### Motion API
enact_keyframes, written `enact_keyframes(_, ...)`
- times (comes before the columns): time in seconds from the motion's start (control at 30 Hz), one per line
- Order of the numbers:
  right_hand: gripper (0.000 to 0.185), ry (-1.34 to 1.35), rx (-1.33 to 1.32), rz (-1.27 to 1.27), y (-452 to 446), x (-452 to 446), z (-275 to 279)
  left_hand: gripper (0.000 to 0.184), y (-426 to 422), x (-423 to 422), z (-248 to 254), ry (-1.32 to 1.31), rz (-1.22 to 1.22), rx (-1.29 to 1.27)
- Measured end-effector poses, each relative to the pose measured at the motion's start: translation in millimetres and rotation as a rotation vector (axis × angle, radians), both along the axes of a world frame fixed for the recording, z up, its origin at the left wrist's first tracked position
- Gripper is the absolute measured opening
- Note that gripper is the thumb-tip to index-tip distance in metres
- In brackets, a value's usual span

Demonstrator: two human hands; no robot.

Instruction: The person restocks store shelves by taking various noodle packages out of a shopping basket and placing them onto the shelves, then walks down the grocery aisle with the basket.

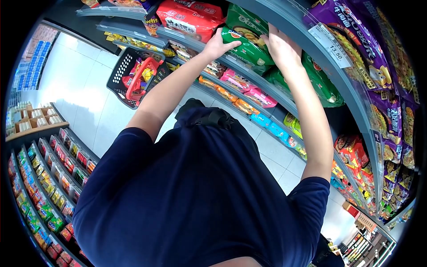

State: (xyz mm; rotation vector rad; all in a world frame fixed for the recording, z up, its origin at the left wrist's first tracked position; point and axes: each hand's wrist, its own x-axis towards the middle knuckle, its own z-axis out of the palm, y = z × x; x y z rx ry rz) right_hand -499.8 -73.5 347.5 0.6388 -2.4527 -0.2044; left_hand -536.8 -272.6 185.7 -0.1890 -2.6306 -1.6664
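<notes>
A large green multipack of instant noodles is on the upper shelf, between my two hands. My left hand grips its left edge, the thumb lying across the front. On the right edge is my right hand, its fingertips partly hidden at the pack's side. Another green pack sits directly behind, and more green packs stand to the right of my right forearm. Left of my left hand is a red noodle multipack on the same shelf.
A black shopping basket with a red handle stands on the tiled floor, holding colourful packets. The grey edge of a higher shelf curves close by my right arm, with purple noodle packs on it. Racks of small packets are at left.
</notes>
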Motion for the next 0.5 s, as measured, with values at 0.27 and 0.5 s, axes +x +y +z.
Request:
enact_keyframes(0.27,0.051,-0.046,-0.006,-0.069,3,0,-1,0.080,-5,3,8,-0.025,-0.025,-0.050)
enact_keyframes(0.5,0.061,-0.077,-0.029,-0.073,-7,15,6,0.082,-10,6,14,0.007,-0.106,0.073)
